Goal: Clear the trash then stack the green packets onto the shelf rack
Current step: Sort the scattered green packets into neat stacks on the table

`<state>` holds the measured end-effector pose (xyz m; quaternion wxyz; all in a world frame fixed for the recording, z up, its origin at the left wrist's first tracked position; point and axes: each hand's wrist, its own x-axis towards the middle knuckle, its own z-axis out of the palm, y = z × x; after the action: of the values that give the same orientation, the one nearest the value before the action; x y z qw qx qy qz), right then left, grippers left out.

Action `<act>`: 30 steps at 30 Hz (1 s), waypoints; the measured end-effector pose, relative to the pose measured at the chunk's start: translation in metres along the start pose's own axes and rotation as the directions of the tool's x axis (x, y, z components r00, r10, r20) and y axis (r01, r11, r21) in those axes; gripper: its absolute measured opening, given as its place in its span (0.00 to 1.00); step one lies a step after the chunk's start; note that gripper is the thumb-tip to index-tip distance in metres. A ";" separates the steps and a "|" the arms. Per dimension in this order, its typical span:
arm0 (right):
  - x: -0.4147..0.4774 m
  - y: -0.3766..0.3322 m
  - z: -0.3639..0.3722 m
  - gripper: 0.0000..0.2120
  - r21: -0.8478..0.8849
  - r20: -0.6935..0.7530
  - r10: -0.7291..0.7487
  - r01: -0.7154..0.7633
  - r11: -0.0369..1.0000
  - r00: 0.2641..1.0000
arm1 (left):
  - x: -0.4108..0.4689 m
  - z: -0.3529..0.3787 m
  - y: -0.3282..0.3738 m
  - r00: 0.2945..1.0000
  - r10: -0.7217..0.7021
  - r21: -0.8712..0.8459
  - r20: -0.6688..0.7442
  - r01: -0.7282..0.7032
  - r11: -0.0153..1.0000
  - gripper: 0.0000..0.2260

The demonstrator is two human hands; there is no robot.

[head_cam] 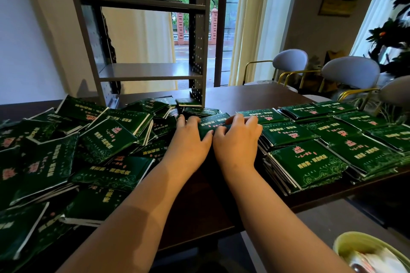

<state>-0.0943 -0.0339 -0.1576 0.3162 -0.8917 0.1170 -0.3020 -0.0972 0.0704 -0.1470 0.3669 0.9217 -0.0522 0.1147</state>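
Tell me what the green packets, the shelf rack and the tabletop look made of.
Green packets: probably glossy printed plastic or foil film; they catch the light and show silvery sealed edges. Shelf rack: looks like grey painted metal, with perforated uprights and thin flat shelves. Table: dark brown, smooth, wood or wood-look laminate; cannot tell which.

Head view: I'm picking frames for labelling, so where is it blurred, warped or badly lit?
Head view: wide-angle bending tilts the shelf rack; daylight from the window backlights the scene, leaving the loose pile of green packets on the left dim; the lower corners smear, including the bin; both hands and the packet they hold are sharp.
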 end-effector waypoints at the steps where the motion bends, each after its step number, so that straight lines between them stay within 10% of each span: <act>1: 0.000 0.000 0.001 0.13 0.000 -0.010 -0.007 0.007 1.000 1.000 | -0.001 -0.001 0.001 1.000 0.008 0.007 -0.009 -0.008 1.000 0.22; 9: 0.001 0.002 0.003 0.11 0.048 -0.085 -0.044 0.048 0.998 0.995 | -0.004 -0.005 0.002 0.976 0.151 0.111 -0.154 -0.134 0.985 0.15; 18: -0.009 -0.010 -0.001 0.07 0.494 -0.169 -0.277 0.324 0.807 0.946 | -0.009 -0.019 0.011 0.816 0.339 0.147 -0.468 -0.306 0.941 0.06; 25: -0.022 -0.019 -0.001 0.08 0.523 -0.082 -0.464 0.435 0.733 0.882 | -0.018 -0.084 0.022 0.932 0.180 0.083 -0.315 -0.162 0.983 0.09; 30: -0.035 -0.041 -0.005 0.07 0.402 0.274 -0.540 0.415 0.816 0.796 | -0.040 -0.137 -0.030 0.988 0.031 0.428 -0.152 0.037 0.903 0.24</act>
<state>-0.1245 0.0092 -0.1445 0.3857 -0.8685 -0.2285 -0.2113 -0.1543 0.1869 -0.0810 0.1581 0.9681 0.0045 0.1944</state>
